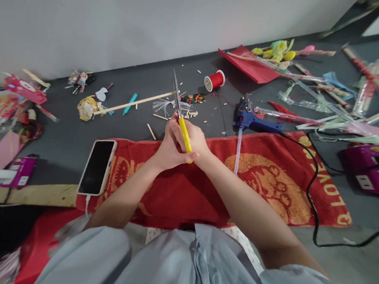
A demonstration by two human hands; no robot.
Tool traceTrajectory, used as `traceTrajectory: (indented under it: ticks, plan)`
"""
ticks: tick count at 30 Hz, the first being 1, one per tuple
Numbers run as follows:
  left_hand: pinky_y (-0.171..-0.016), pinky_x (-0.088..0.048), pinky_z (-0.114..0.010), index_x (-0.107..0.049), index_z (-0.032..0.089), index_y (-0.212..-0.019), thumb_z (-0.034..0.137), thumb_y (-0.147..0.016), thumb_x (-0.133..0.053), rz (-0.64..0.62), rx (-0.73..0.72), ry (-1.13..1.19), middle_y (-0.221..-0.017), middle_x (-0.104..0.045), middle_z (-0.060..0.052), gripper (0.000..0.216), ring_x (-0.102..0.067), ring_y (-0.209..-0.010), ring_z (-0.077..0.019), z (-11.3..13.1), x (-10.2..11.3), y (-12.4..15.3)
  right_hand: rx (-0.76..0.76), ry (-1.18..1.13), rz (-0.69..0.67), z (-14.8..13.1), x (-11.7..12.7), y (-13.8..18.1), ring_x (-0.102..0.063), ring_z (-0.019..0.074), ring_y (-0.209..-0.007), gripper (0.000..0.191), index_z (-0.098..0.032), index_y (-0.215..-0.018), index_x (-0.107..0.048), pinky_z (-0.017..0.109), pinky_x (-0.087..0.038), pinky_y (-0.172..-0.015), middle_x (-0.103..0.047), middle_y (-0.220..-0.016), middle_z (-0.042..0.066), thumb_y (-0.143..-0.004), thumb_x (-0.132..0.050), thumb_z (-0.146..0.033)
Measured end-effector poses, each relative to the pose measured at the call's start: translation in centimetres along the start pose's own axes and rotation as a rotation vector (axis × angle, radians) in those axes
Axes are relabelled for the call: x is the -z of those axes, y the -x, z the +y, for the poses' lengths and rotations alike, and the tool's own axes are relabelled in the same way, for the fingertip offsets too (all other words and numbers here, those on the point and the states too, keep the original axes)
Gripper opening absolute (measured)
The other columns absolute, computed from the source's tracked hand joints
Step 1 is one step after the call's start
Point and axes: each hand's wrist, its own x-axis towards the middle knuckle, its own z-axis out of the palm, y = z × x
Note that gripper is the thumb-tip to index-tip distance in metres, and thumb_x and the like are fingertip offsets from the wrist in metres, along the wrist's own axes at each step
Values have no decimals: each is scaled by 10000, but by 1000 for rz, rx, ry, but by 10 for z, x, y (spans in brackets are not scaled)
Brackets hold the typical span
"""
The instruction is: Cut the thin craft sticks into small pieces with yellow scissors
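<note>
Both hands are close together above a red towel [185, 190], with a pair of yellow-handled scissors [185, 135] between them. The blades point away from me, up over the grey table. My left hand [167, 146] is closed at the handle, its thumb lying across the lower end. My right hand [196, 140] presses against the handle from the other side, fingers curled and partly hidden. A thin wooden stick [135, 102] ends beside the blades in this view; I cannot tell if it touches them. White strands [164, 106] and small pale pieces [192, 114] lie just beyond.
A blue glue gun [257, 122] with a cord lies right of my hands. Behind are a red thread spool [214, 80] and red paper [252, 65]. A charging phone [97, 167] rests on the towel's left end. A purple box [371, 169] stands far right.
</note>
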Motion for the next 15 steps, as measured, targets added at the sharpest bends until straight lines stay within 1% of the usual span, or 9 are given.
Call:
traceTrajectory:
  ticks: [3,7,10,13,15]
  plan:
    - [-1233,-154,-554,-189,266,-1448,735,-548,-727,40,-37,-5,-1548,-188,-155,1150,-128,-1492,-360,-1,-3,0,20,46,-10,-1,1,0,-594,173,-710,437,-185,-950,-574,262,-371,-644,-668,-833,60,-947,-318,-539]
    - [-1238,-163,-528,-146,288,-1450,734,-598,-694,61,-62,4,-1564,-148,-136,1107,-115,-1499,-330,-1,-5,1,40,65,-14,-2,2,1,-605,180,-718,467,-178,-936,-578,262,-370,-638,-673,-832,71,-945,-308,-558]
    - [-1219,-224,-517,-126,288,-1454,724,-593,-706,83,-59,31,-1563,-152,-143,1126,-186,-1481,-332,1,-6,1,33,85,-10,-2,2,1,-611,184,-714,488,-173,-933,-585,265,-370,-632,-679,-830,77,-942,-302,-572]
    - [-1191,-285,-513,-136,285,-1449,720,-579,-718,97,-48,58,-1548,-191,-152,1134,-253,-1455,-336,2,-7,1,31,103,-8,-1,1,0,-623,183,-727,502,-173,-934,-595,263,-377,-636,-688,-841,80,-945,-291,-573]
    - [-1184,-299,-511,-152,282,-1442,725,-572,-716,97,-37,60,-1534,-222,-153,1128,-276,-1445,-335,3,-7,1,34,108,-15,-1,1,0,-628,183,-732,509,-173,-941,-601,260,-380,-635,-691,-840,80,-947,-284,-572]
